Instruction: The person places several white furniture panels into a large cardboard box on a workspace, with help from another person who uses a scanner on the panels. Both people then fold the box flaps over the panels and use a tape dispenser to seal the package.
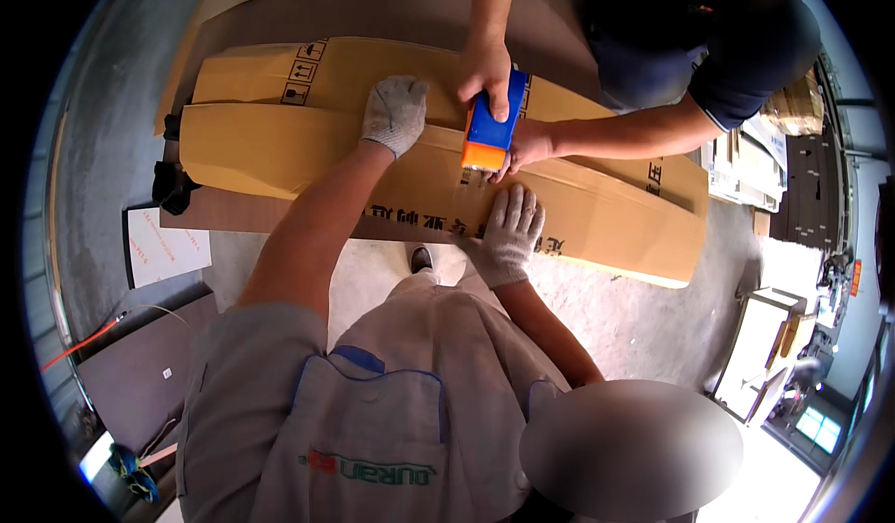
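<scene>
A long brown cardboard carton (pixel 308 150) with overlapping flaps lies across a brown board (pixel 270 220). My left hand (pixel 395 115), in a light knitted glove, presses down on the carton's top beside the flap seam. My right hand (pixel 511 236), gloved likewise, lies with fingers outstretched on its near side. Neither hand grips anything. Between them, a co-worker's bare hand (pixel 486 71) holds a blue and orange tape dispenser (pixel 494 127) against the carton. That person's other hand (pixel 530 145) touches the cardboard beside the dispenser's lower end.
The co-worker (pixel 653 57), in dark clothes, leans in from the far right. A white panel (pixel 168 248) and a brown panel (pixel 144 364) stand at the left, near an orange hose (pixel 84 344). Stacked white sheets (pixel 750 164) are at the right. Concrete floor (pixel 615 313) shows below the carton.
</scene>
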`<state>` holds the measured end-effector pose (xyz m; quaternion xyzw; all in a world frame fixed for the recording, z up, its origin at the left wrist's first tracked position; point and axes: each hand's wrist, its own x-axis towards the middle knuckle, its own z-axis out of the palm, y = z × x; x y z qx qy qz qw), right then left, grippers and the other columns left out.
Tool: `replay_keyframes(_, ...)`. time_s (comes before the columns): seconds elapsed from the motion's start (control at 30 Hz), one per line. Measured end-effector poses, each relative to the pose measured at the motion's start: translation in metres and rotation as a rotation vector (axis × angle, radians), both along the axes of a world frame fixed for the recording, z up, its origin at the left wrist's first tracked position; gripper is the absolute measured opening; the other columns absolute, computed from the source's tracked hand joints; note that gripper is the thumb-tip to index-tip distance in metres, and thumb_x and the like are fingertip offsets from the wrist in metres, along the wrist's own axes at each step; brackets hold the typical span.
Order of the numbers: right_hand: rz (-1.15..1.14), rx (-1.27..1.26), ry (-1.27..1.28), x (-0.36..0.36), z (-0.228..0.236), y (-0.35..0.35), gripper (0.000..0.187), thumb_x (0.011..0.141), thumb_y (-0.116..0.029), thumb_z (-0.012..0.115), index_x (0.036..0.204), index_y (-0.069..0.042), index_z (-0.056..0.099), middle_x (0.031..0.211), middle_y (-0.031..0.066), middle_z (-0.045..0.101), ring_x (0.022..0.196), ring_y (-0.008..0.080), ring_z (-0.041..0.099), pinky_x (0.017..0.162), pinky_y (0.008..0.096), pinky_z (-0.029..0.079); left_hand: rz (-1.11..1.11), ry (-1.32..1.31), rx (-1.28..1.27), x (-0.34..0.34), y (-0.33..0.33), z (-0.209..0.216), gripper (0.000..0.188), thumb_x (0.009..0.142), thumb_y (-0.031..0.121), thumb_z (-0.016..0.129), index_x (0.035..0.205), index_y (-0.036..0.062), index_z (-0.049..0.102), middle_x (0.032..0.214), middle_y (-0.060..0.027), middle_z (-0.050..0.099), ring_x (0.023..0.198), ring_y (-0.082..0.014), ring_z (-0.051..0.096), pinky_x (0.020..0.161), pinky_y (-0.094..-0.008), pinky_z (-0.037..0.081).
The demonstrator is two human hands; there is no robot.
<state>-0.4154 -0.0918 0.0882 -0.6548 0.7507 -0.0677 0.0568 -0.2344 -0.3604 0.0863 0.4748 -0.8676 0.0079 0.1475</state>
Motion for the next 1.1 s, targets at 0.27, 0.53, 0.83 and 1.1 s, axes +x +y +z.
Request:
replay_keyframes(0.27, -0.037, -0.192, 0.001, 0.008, -0.003, -0.004, 0.126, 0.063, -0.073, 0.086, 0.151, 0.008, 0.046, 0.157, 0.0304, 0.045, 0.149, 0.0501, 0.038, 0.122, 0.0674, 0.025, -0.046, 0.089, -0.087, 0.004, -0.002, 0.0, 0.02, 0.096, 0.021, 0.066, 0.111, 0.0087, 0.071, 0.109, -0.0134, 0.07, 0.11, -0.0345, 0.066, 0.096, -0.0495, 0.051)
replay_keyframes(0.53, -0.066, -0.036, 0.061, 0.009, 0.002, -0.007, 0.124, 0.073, -0.076, 0.079, 0.157, 0.006, 0.04, 0.163, 0.0306, 0.038, 0.155, 0.0499, 0.03, 0.127, 0.0687, 0.017, -0.16, 0.19, -0.238, -0.032, -0.088, 0.022, 0.026, 0.096, 0.03, 0.065, 0.112, 0.0106, 0.07, 0.113, -0.0151, 0.074, 0.111, -0.0375, 0.068, 0.098, -0.0506, 0.052)
replay_keyframes(0.83, -0.02, -0.099, 0.057, 0.006, -0.016, 0.009, 0.111, 0.068, -0.053, 0.088, 0.148, 0.01, 0.045, 0.154, 0.0347, 0.042, 0.146, 0.0563, 0.037, 0.122, 0.0708, 0.026, -0.134, -0.154, 0.272, -0.085, -0.09, 0.0, 0.036, 0.09, 0.042, 0.069, 0.113, 0.016, 0.075, 0.115, -0.0109, 0.077, 0.115, -0.031, 0.071, 0.101, -0.0485, 0.05)
replay_keyframes(1.1, 0.0, -0.246, 0.063, 0.011, -0.019, 0.008, 0.089, 0.076, -0.036, 0.078, 0.147, 0.009, 0.05, 0.153, 0.0354, 0.045, 0.147, 0.0557, 0.039, 0.124, 0.0698, 0.026, -0.142, 0.024, 0.174, -0.075, -0.082, -0.014, 0.034, 0.089, 0.043, 0.069, 0.105, 0.0137, 0.076, 0.111, -0.0129, 0.076, 0.114, -0.0321, 0.069, 0.104, -0.0461, 0.048)
